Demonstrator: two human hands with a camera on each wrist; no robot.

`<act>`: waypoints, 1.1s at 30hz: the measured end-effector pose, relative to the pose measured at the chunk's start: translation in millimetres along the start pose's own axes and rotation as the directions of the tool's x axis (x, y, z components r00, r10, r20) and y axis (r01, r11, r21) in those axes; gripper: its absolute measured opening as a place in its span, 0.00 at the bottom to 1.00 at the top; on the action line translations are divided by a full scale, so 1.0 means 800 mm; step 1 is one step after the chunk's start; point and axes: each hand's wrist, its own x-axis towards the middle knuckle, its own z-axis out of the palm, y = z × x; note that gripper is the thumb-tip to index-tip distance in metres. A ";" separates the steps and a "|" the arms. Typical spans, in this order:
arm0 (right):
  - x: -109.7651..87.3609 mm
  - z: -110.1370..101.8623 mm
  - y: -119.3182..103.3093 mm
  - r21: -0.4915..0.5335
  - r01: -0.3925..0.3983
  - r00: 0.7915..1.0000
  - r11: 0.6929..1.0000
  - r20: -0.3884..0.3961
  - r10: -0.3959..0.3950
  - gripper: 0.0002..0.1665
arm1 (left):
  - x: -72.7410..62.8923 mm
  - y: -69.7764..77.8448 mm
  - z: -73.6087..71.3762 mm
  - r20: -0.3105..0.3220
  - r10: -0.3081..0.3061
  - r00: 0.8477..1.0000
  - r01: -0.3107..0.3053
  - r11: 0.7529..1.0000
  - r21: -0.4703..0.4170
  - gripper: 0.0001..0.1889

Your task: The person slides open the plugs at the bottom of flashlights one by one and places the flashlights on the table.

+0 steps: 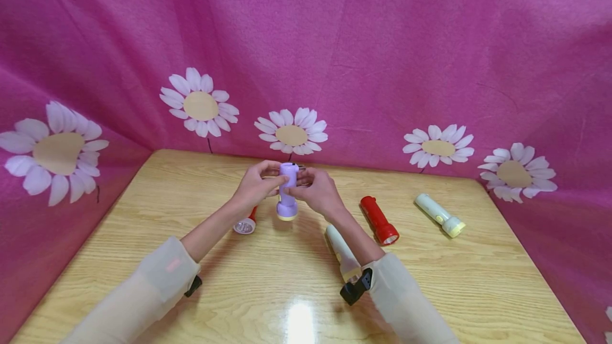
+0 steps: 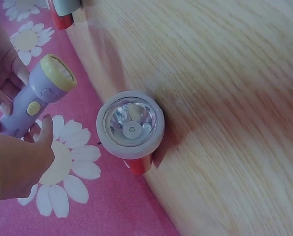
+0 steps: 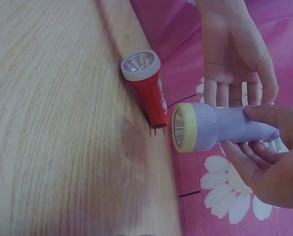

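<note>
A purple flashlight (image 1: 287, 190) with a yellow rim is held above the table, lens end down, by both hands. My left hand (image 1: 257, 185) grips its body from the left, while my right hand (image 1: 319, 191) pinches it from the right between thumb and fingers. Metal prongs (image 3: 275, 144) stick out near its tail end. In the left wrist view its yellow switch (image 2: 34, 108) shows between the hands. Below my left hand, a red flashlight (image 3: 149, 96) with a white rim lies on the table, its prongs out; the left hand partly hides it in the head view.
On the wooden table (image 1: 268, 291), a pale green flashlight (image 1: 343, 254) lies under my right forearm, partly covered. Farther right are a red flashlight (image 1: 379, 220) and another pale green flashlight (image 1: 440, 215). A pink cloth (image 1: 363, 68) with daisies hangs behind the table.
</note>
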 end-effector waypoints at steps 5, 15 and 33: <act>0.002 0.002 0.001 -0.005 -0.010 1.000 1.000 -0.006 0.010 0.19 | 0.000 -0.001 0.001 0.000 -0.023 1.000 0.023 0.999 -0.027 0.22; 0.006 0.004 0.002 -0.009 -0.047 0.998 0.999 -0.034 0.047 0.20 | -0.003 -0.008 0.001 0.006 -0.048 0.999 0.048 0.999 -0.022 0.22; 0.007 0.013 0.010 0.156 -0.180 0.984 0.971 0.013 0.180 0.19 | -0.004 -0.011 0.010 -0.008 -0.166 0.986 0.166 0.986 -0.021 0.21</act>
